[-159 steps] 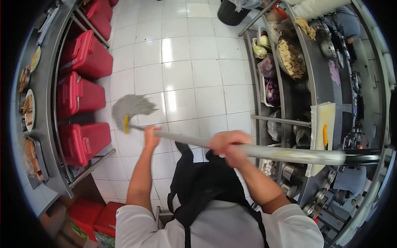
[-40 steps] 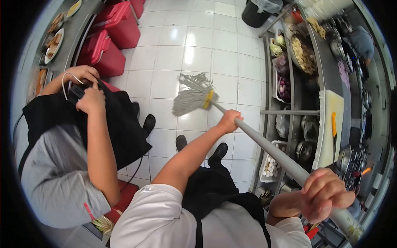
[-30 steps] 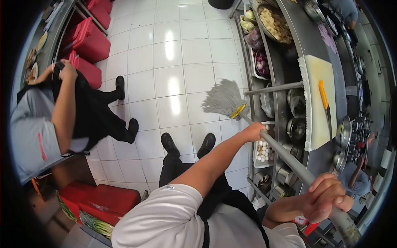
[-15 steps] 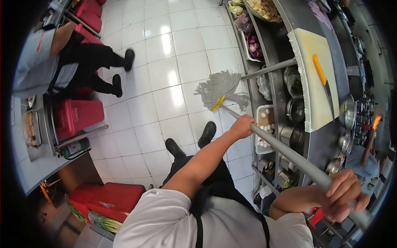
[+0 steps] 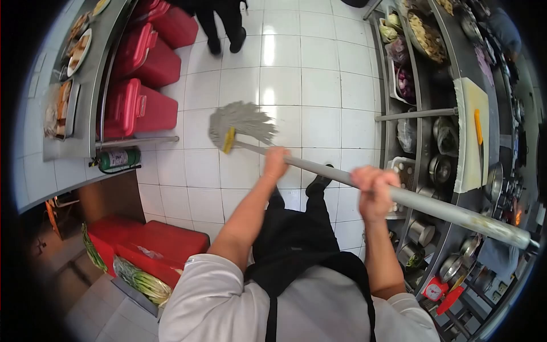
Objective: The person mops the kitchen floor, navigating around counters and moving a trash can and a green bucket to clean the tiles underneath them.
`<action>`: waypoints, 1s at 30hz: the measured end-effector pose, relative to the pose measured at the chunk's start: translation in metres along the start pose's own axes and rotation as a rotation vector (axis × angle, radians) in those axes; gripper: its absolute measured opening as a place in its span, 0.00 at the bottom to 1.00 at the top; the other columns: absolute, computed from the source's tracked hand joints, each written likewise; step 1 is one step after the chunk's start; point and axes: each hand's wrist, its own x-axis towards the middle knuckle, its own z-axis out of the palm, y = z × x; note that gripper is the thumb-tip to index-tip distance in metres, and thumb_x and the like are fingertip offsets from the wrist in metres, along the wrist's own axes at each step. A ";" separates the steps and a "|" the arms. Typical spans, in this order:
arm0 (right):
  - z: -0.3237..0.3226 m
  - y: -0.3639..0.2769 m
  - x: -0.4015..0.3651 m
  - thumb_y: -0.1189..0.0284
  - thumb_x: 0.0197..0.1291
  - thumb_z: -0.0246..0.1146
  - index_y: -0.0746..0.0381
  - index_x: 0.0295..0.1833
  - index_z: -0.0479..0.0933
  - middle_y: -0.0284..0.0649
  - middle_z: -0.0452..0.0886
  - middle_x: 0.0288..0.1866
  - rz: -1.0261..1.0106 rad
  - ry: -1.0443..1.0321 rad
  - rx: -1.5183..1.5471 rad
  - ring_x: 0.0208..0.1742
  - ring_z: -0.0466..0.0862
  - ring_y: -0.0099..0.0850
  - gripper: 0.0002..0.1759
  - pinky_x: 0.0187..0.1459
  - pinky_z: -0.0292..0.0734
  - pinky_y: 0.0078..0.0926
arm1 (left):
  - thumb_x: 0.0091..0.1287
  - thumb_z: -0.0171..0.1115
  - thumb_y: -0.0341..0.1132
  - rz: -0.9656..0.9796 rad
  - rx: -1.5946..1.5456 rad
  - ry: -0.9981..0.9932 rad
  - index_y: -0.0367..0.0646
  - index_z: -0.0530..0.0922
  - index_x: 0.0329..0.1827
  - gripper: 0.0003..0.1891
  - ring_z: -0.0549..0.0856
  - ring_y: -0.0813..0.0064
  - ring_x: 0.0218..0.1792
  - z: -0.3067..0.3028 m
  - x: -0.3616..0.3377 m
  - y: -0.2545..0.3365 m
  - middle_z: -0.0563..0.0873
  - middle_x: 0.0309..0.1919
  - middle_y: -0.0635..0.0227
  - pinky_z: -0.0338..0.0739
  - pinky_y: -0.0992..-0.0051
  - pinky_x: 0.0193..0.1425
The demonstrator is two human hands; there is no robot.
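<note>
A mop (image 5: 241, 122) with grey strands and a yellow clamp rests on the white tiled floor (image 5: 239, 171), ahead of my feet. Its long grey handle (image 5: 436, 206) slants across my body to the right. My left hand (image 5: 276, 162) is wrapped round the handle low down, close to the mop head. Higher up, my right hand (image 5: 375, 191) grips the same handle, partly blurred. The handle's worn top end sticks out beyond it at the right.
Red bins (image 5: 137, 108) stand under a metal counter (image 5: 85, 128) on the left, near a green fire extinguisher (image 5: 118, 159). On the right, shelves hold bowls and food below a cutting board (image 5: 470, 134) with a yellow-handled knife (image 5: 478, 126). Another person (image 5: 222, 25) stands ahead.
The mop head has moved left across the floor, away from the right-hand shelves. My right hand has come in closer to my left. The other person is now farther ahead.
</note>
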 end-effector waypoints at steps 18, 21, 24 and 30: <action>0.014 0.011 -0.051 0.82 0.59 0.54 0.69 0.22 0.68 0.42 0.74 0.21 0.080 -0.159 0.036 0.23 0.73 0.31 0.12 0.37 0.78 0.33 | 0.54 0.75 0.36 -0.092 -0.021 -0.232 0.40 0.79 0.26 0.12 0.83 0.55 0.54 -0.047 -0.023 -0.033 0.87 0.46 0.55 0.75 0.60 0.60; -0.033 -0.063 -0.040 0.83 0.58 0.54 0.70 0.21 0.68 0.43 0.75 0.21 -0.005 -0.193 -0.072 0.23 0.75 0.33 0.12 0.36 0.78 0.33 | 0.56 0.74 0.35 -0.040 -0.183 -0.259 0.37 0.75 0.20 0.16 0.87 0.58 0.41 0.006 -0.018 0.044 0.88 0.34 0.56 0.79 0.65 0.45; -0.089 -0.127 -0.040 0.79 0.60 0.56 0.69 0.21 0.69 0.43 0.75 0.20 -0.062 -0.090 -0.145 0.22 0.75 0.34 0.13 0.33 0.76 0.34 | 0.58 0.72 0.35 -0.007 -0.273 -0.416 0.37 0.74 0.21 0.16 0.87 0.60 0.38 0.060 -0.013 0.148 0.88 0.32 0.57 0.79 0.66 0.44; -0.173 -0.230 -0.045 0.76 0.63 0.57 0.65 0.24 0.66 0.38 0.68 0.16 -0.207 0.125 -0.267 0.17 0.67 0.28 0.14 0.26 0.68 0.32 | 0.62 0.69 0.37 0.165 -0.505 -0.528 0.38 0.82 0.27 0.11 0.86 0.56 0.39 0.208 -0.041 0.307 0.87 0.30 0.57 0.73 0.61 0.58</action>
